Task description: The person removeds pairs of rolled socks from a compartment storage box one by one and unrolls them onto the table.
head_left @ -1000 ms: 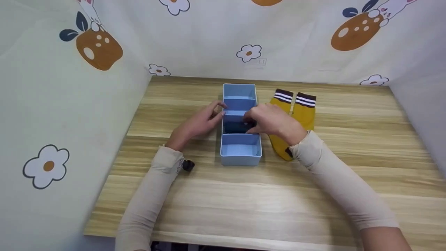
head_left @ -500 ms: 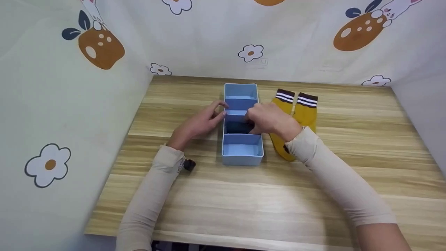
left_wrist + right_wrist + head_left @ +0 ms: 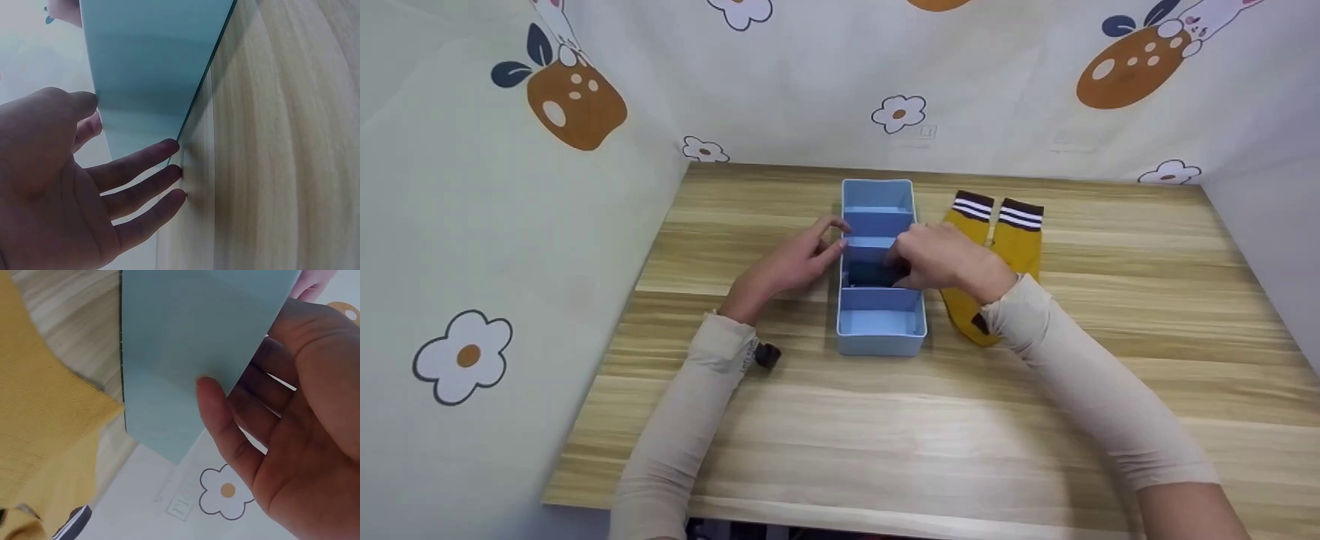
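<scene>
A light blue divided box [image 3: 881,345] stands lengthwise on the table. In its second compartment from the front lies a dark navy cloth bundle [image 3: 866,274]. My right hand [image 3: 945,255] reaches over the right rim, thumb and forefinger curled about the bundle's right end; the fingertips inside are hidden. In the right wrist view one finger [image 3: 216,410] stays outside along the box wall. My left hand [image 3: 791,262] touches the left rim with thumb and forefinger. Its other fingers [image 3: 146,216] extend loosely beside the box's lower edge in the left wrist view.
A pair of mustard socks [image 3: 1016,247] with dark, white-striped cuffs lies flat right of the box, partly under the right forearm. The wooden table [image 3: 885,435] meets patterned wall sheets [image 3: 810,90] at the back and left.
The navy bundle sits lower in its compartment, and a small pale spot on it near my right fingers is out of sight. My left hand keeps its place at the rim.
</scene>
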The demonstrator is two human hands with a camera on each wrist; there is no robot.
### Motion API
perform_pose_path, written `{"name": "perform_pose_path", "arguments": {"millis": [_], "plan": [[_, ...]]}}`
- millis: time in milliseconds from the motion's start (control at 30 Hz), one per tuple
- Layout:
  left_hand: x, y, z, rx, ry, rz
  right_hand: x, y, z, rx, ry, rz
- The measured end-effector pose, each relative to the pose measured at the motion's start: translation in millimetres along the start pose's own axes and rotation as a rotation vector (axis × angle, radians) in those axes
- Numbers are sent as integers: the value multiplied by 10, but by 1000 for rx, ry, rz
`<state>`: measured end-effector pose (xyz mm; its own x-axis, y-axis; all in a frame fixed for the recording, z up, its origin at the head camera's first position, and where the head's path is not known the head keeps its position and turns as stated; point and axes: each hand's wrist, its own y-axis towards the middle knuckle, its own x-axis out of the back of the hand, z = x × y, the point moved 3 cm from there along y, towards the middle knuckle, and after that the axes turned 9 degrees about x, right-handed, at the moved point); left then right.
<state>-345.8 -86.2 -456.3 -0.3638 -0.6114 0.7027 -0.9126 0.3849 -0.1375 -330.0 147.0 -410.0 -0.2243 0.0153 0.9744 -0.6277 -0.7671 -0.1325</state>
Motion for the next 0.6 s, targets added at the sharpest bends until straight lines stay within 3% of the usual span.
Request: {"name": "perform_pose_path", "arguments": {"millis": [400,600], "plan": [[-9,1,35,12,-19,5,-13,-34,-28,35,13,-40],[-2,4,17,-29,-33,9,-26,-69,-59,36,9,-80]]}}
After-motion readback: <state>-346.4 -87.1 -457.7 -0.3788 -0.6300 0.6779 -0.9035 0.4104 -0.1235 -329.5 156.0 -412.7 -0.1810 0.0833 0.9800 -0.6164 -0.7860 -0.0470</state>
